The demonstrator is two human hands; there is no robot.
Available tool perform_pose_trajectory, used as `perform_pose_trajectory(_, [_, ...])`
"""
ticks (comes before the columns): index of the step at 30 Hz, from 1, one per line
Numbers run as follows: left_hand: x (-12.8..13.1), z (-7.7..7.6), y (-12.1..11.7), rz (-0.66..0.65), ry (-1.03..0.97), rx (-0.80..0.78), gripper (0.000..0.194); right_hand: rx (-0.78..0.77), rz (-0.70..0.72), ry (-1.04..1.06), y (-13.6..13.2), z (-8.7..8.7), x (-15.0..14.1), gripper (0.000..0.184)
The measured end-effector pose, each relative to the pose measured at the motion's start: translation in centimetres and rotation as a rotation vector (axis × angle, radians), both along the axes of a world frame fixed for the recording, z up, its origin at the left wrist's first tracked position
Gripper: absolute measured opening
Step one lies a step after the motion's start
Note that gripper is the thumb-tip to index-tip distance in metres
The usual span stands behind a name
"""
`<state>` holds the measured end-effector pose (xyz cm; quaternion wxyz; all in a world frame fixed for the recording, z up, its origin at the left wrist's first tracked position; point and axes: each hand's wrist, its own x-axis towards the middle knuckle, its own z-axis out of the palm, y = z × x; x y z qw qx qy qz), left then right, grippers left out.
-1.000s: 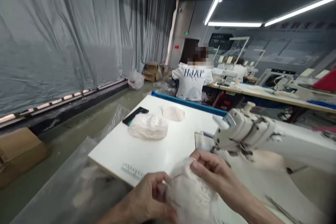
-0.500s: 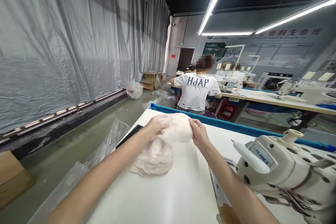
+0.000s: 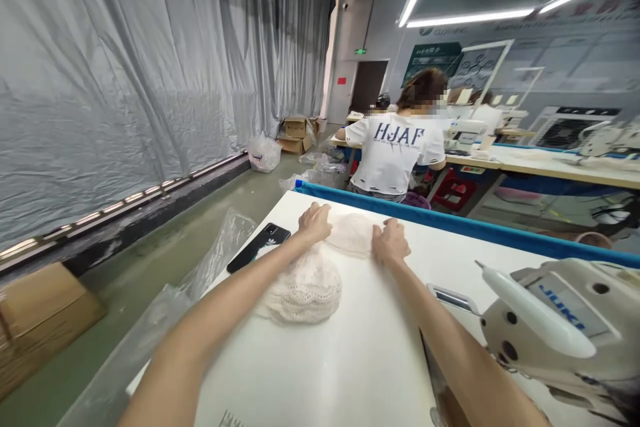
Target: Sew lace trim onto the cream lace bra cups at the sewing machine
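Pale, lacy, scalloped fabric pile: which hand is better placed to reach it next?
Left, I'd judge: the left hand looks nearer the pile, its forearm passing alongside. The right hand is farther, across the smooth pale fabric piece.

Near the centre, one left hand [image 3: 315, 221], one right hand [image 3: 391, 240], one pale piece [image 3: 353, 235], one lacy pile [image 3: 307, 287] and one phone [image 3: 259, 247] are counted; at lower right, one JUKI machine [image 3: 560, 320]; at upper right, three light tubes [image 3: 470, 19].

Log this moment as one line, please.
left hand: at left edge of pale fabric piece | right hand: at its right edge | lace-edged stack: nearer the wearer | phone: left of stack
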<state>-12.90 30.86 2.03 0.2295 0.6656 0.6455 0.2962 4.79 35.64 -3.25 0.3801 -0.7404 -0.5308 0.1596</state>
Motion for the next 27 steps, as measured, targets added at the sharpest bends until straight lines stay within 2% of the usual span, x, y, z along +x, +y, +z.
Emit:
perform_pose_trajectory(2, [-0.9, 1.6, -2.6, -0.116, 0.077, 0.017, 0.03, 0.058, 0.071, -0.03, -1.3, 0.4, -0.2, 0.031])
perform_pose_trajectory(5, [-2.1, 3.0, -7.2, -0.274, 0.156, 0.02, 0.021, 0.126, 0.354, -0.048, -4.6, 0.8, -0.9, 0.03])
perform_pose_trajectory(8, [-2.7, 2.2, -10.7, -0.339, 0.227, 0.029, 0.029, 0.164, 0.692, -0.055, -8.7, 0.5, -1.6, 0.02])
perform_pose_trajectory(10, [-2.7, 0.9, -11.9, -0.311, 0.239, 0.059, 0.023, 0.201, 0.809, -0.052, -11.2, 0.2, -1.9, 0.016])
perform_pose_trajectory(13, [-2.4, -0.5, -12.5, -0.223, 0.208, 0.116, 0.013, 0.266, 0.83, -0.049, -13.9, -0.1, -1.7, 0.017])
perform_pose_trajectory(17, [-2.5, -0.7, -12.6, -0.192, 0.144, 0.131, 0.018, 0.335, 0.829, -0.107, -15.5, 0.1, -1.4, 0.018])
perform_pose_trajectory(20, [-2.9, -0.4, -12.6, -0.195, 0.106, 0.135, 0.019, 0.355, 0.827, -0.19, -15.8, 0.2, -1.6, 0.025])
perform_pose_trajectory(24, [-2.8, -0.6, -12.8, -0.184, 0.103, 0.148, 0.021, 0.381, 0.79, -0.276, -15.4, 0.4, -2.4, 0.015])
perform_pose_trajectory(27, [-2.4, -1.0, -12.9, -0.19, 0.133, 0.148, 0.015, 0.408, 0.797, -0.302, -14.7, 0.6, -2.8, 0.015])
